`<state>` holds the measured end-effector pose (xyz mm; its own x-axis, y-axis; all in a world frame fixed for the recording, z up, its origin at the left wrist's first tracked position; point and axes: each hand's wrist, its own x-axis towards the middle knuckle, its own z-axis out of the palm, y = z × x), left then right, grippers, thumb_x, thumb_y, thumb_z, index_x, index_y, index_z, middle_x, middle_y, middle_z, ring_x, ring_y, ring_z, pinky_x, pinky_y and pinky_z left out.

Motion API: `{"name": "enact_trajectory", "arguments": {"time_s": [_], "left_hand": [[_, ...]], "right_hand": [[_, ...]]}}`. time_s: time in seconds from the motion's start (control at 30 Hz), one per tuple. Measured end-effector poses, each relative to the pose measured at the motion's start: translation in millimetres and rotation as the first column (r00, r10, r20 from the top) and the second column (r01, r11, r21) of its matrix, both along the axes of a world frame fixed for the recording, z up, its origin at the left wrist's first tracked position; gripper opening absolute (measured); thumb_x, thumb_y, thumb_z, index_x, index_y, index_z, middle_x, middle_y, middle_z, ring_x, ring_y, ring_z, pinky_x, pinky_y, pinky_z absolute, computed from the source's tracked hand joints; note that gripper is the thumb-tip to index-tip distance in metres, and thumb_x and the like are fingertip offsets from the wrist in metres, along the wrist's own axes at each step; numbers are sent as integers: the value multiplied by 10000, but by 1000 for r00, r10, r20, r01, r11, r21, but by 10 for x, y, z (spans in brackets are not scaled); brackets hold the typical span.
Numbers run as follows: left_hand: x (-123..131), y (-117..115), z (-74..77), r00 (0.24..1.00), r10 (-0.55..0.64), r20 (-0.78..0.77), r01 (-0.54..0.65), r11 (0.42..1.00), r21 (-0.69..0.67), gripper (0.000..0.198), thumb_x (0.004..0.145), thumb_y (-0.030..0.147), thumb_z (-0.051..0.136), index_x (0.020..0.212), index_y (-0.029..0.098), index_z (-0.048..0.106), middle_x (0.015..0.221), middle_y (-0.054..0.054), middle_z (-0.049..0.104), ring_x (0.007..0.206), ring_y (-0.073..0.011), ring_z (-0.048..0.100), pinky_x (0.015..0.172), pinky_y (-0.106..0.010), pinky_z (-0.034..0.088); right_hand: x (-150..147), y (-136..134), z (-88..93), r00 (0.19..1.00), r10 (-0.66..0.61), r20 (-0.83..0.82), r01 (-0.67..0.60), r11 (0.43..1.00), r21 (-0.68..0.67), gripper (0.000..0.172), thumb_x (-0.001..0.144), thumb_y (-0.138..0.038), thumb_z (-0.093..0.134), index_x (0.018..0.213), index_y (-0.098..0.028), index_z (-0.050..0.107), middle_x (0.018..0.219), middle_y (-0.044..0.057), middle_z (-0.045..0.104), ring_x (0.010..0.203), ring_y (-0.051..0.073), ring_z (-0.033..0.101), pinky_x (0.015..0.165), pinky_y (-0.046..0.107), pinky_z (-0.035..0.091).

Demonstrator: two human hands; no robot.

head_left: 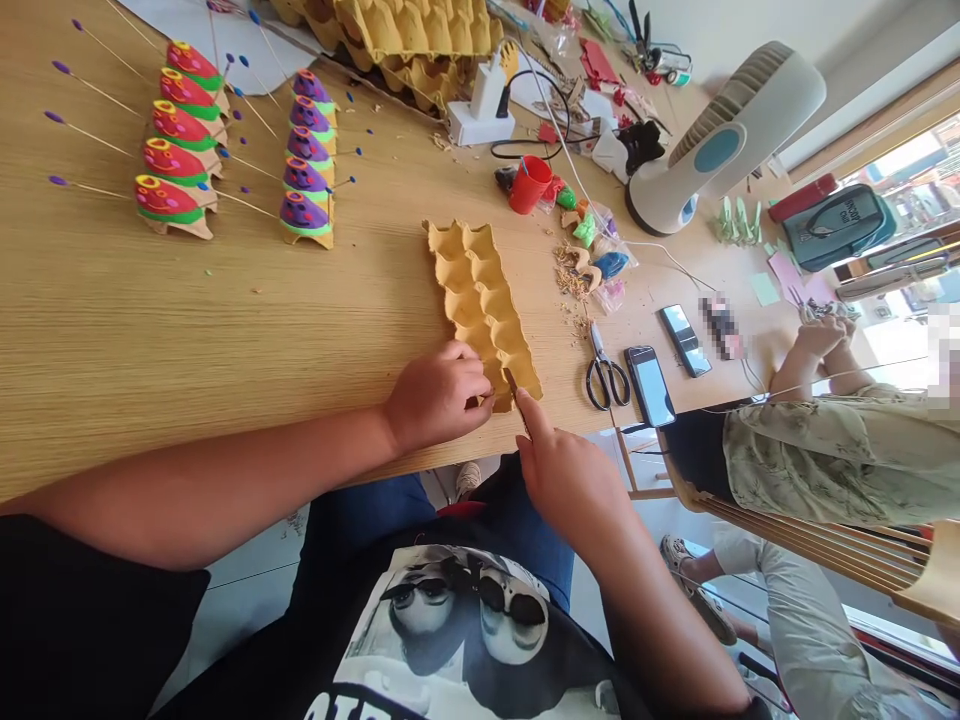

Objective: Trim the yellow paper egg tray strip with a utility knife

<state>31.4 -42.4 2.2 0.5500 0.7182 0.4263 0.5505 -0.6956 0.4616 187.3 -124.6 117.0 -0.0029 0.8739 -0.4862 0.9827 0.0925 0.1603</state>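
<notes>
A yellow egg carton (480, 285), two cups wide, lies on the wooden table with its near end by the table edge. My left hand (442, 395) is closed on the left side of that near end, fingers curled over the cardboard. In my right hand (566, 470) is a slim knife (513, 380), its forefinger stretched along the top. The knife's tip touches the carton between the two rows of cups near the close end. Most of its handle is hidden in my fist.
Painted carton caterpillars (176, 160) with stick feelers stand in two rows at left. Scissors (606, 375) and phones (651, 385) lie to the right. Behind are a red cup (529, 185), a fan (720, 140) and stacked egg trays (420, 40). Another person (832, 440) sits at right.
</notes>
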Motion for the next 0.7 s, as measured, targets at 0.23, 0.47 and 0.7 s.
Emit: {"name": "enact_trajectory", "arguments": {"time_s": [0.23, 0.47, 0.7], "left_hand": [[-7, 2, 4, 1000, 0, 8, 0, 1000, -13, 204, 860, 283, 628, 692, 221, 727, 766, -36, 713, 977, -227, 619, 695, -329, 485], [-10, 6, 10, 1000, 1, 19, -1, 1000, -21, 181, 861, 280, 648, 717, 232, 748, 784, -28, 726, 968, -219, 619, 711, -328, 484], [-12, 10, 6, 1000, -5, 12, 5, 1000, -22, 192, 860, 288, 647, 710, 231, 751, 805, -38, 733, 963, -222, 621, 714, -331, 492]], "right_hand": [[256, -347, -25, 981, -76, -177, 103, 983, 151, 552, 1047, -267, 419, 1581, -283, 280, 982, -5, 789, 778, 188, 746, 554, 258, 407], [266, -504, -46, 981, -54, -187, 76, 991, 113, 556, 1045, -249, 414, 1585, -279, 286, 1039, 8, 781, 802, 175, 741, 559, 251, 435], [268, -474, -43, 984, -47, -171, 67, 992, 110, 560, 1042, -251, 426, 1584, -277, 290, 1027, 11, 783, 795, 172, 741, 562, 246, 442]]}}
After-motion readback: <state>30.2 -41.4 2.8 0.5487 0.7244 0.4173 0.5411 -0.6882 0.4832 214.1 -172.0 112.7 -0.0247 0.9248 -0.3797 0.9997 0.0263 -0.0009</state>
